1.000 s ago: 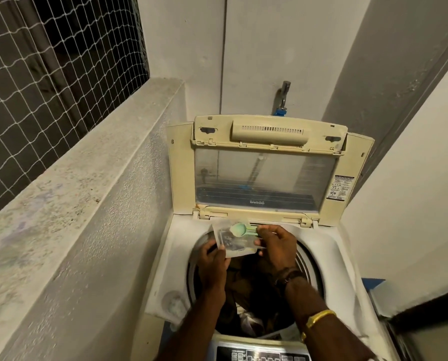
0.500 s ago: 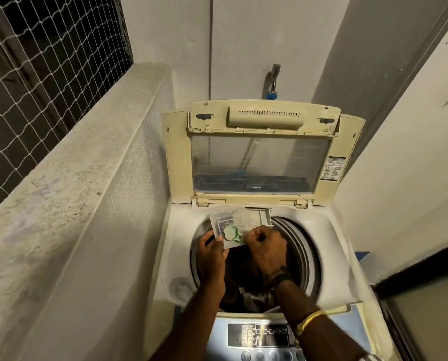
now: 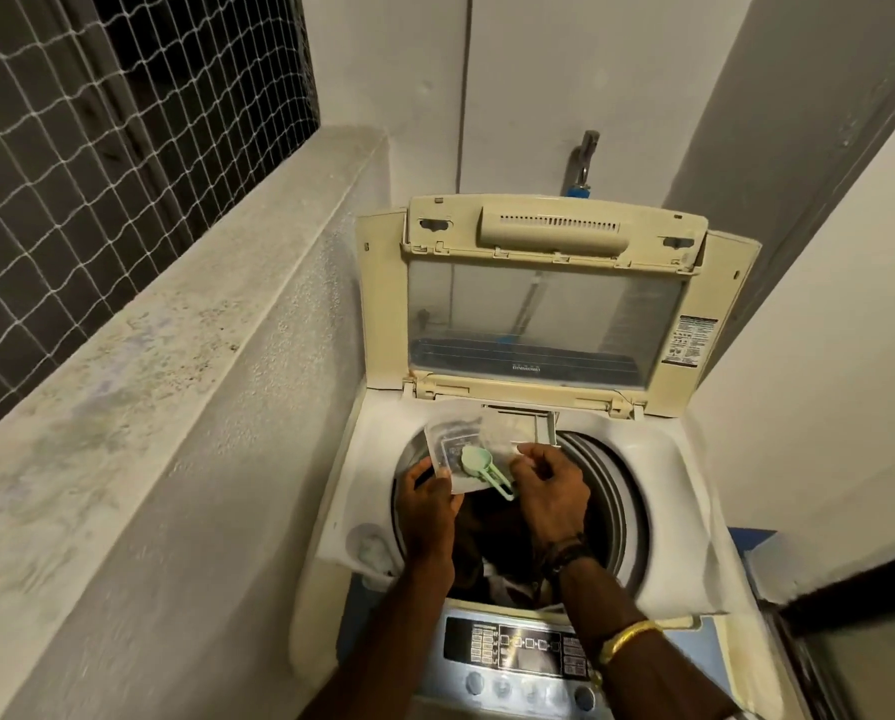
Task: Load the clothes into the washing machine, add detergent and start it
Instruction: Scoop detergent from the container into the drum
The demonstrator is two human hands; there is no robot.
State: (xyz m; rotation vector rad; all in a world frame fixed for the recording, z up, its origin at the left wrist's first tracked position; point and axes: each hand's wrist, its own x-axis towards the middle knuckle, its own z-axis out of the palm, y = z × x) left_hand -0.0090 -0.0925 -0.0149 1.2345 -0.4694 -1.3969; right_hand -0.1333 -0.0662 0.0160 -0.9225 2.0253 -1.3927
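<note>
It was a home's laundry corner on a balcony. A yellowed top-loading washing machine (image 3: 658,491) stood with its lid (image 3: 544,324) raised against white plastered walls (image 3: 383,70), and a tap (image 3: 585,158) was fixed in the wall just above it. A rough concrete ledge (image 3: 175,330) ran along the left, with netting (image 3: 97,122) stretched over the opening above.

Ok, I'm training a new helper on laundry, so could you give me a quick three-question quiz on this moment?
1. True or false: the washer lid is shut.
2. What colour is the scoop?
3. The left hand grips: A the clear container; B a bottle; C nothing.

Key: 1 false, it stands open. 2 green. 3 A.
</note>
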